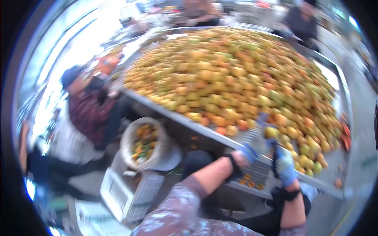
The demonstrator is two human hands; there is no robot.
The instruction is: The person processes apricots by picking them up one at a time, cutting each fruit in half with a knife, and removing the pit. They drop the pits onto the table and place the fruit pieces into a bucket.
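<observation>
A large heap of round yellow, green and orange fruit [220, 78] lies on a metal-edged table; blur hides their exact kind. My left hand [253, 141], in a blue and pale striped glove, reaches over the near edge with its fingers stretched toward the fruit. One yellow-green fruit [271, 132] lies just beside those fingers. My right hand [285, 164], gloved alike, is closed around a slim dark tool [274, 151] whose kind is too smeared to tell. Both wrists have dark bands.
The table's raised metal rim [181, 118] runs in front of me. At left stand a white bucket [125, 145] of orange and green pieces and a white crate [114, 188]. A person in a cap [88, 106] sits at left; another person [301, 23] is at far right.
</observation>
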